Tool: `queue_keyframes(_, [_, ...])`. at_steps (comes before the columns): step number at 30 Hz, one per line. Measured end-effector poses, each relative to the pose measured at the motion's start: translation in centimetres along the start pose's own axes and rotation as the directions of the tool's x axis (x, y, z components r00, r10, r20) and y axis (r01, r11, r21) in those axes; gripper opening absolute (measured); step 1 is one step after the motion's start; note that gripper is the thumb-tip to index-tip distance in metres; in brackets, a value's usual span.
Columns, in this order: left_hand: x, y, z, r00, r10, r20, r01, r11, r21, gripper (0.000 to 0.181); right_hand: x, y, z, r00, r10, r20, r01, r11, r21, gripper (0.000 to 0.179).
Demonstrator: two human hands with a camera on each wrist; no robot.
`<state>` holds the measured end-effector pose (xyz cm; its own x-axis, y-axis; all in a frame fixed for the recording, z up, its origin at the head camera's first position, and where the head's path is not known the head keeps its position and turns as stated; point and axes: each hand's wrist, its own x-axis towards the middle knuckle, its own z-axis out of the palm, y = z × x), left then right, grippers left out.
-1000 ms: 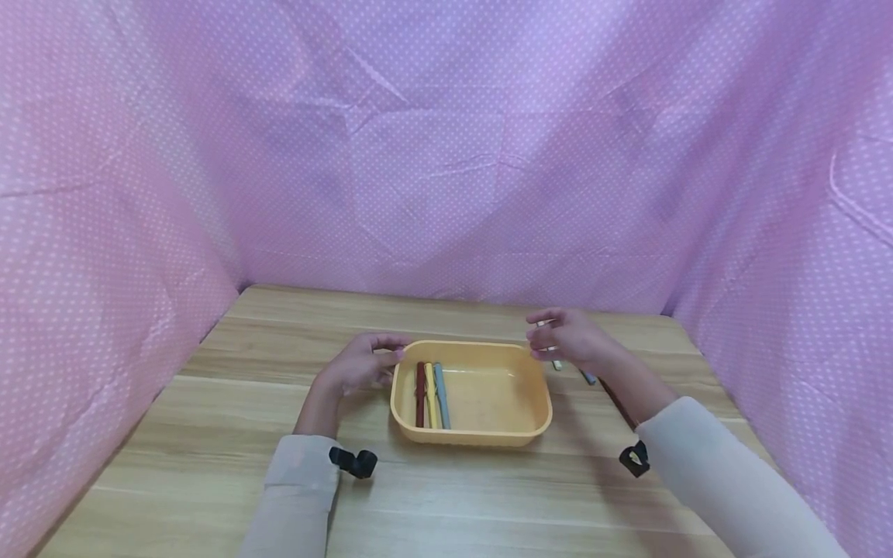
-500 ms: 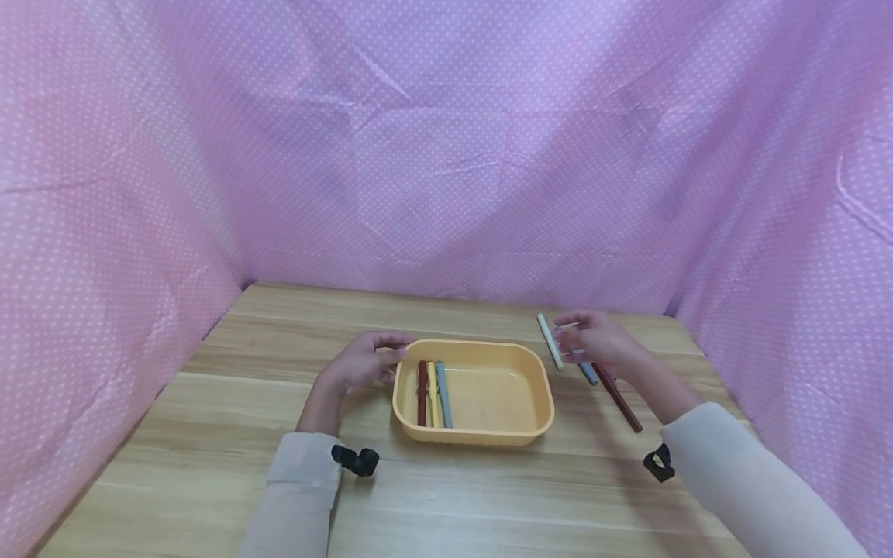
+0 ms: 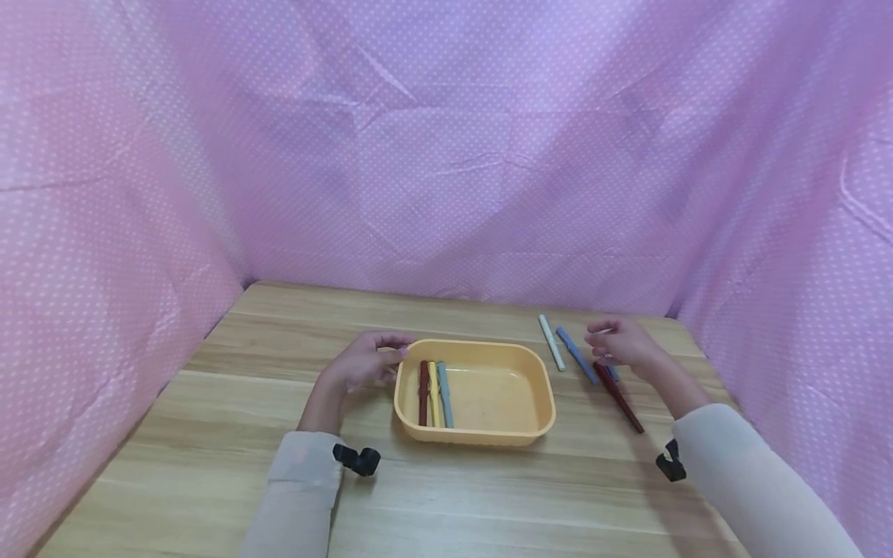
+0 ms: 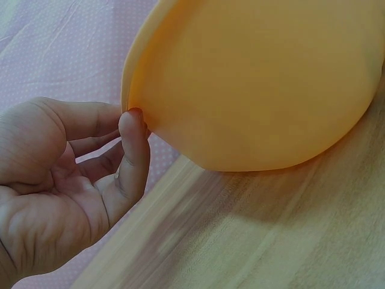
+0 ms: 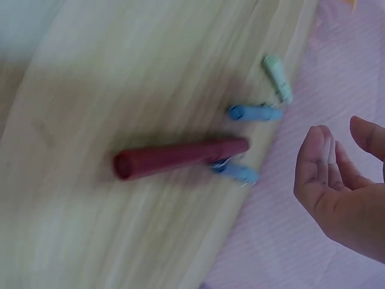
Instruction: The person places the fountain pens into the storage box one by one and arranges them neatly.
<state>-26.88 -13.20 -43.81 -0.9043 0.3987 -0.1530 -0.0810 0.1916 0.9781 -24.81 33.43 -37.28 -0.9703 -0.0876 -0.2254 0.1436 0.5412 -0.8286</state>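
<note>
My left hand [image 3: 359, 363] pinches the left rim of a yellow plastic basin [image 3: 495, 399] between thumb and fingers; the left wrist view shows this grip on the rim [image 4: 127, 78]. Inside the basin, a dark red pen [image 3: 422, 395], a yellow pen [image 3: 434, 395] and a grey-blue pen [image 3: 445, 397] lie side by side at the left end. My right hand [image 3: 628, 346] hovers with loosely bent fingers and nothing between them. Nearest to it are a dark red pen [image 5: 180, 158] and a blue pen [image 5: 237, 173], which the hand partly hides in the head view.
Left of the right hand, a pale green pen [image 3: 552, 342] and another blue pen [image 3: 577, 355] lie slanted on the wooden table [image 3: 446, 504]. Pink dotted cloth [image 3: 446, 170] hangs behind the table and along both sides.
My right hand has moved right, from the basin's far right corner past the pale green and blue pens, uncovering them and the dark red pen. The left hand keeps its place on the rim.
</note>
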Motion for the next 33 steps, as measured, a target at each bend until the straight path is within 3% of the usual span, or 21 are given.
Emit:
queue_keyframes(11, [0.0,0.1,0.1,1.000,-0.002,0.004,0.002,1.000,0.009,0.035,0.7,4.0,-2.1,0.994,0.065,-0.092,-0.070,0.996,-0.055,0.045])
queue_keyframes(19, [-0.2,0.3,0.1,1.000,-0.009,-0.002,0.009,1.000,0.000,0.035,1.3,6.0,-2.9,0.986,0.147,-0.081,-0.141,0.987,0.072,0.048])
queue_keyframes(24, [-0.3,0.3,0.1,1.000,-0.017,-0.004,0.017,1.000,-0.005,0.035,1.8,6.6,-2.7,0.988,0.137,-0.065,-0.130,0.987,0.097,0.048])
queue_keyframes(33, [-0.3,0.2,0.1,1.000,-0.016,-0.007,0.016,1.000,-0.008,0.034,2.7,7.2,-2.0,0.986,0.113,-0.125,-0.119,0.992,-0.040,0.054])
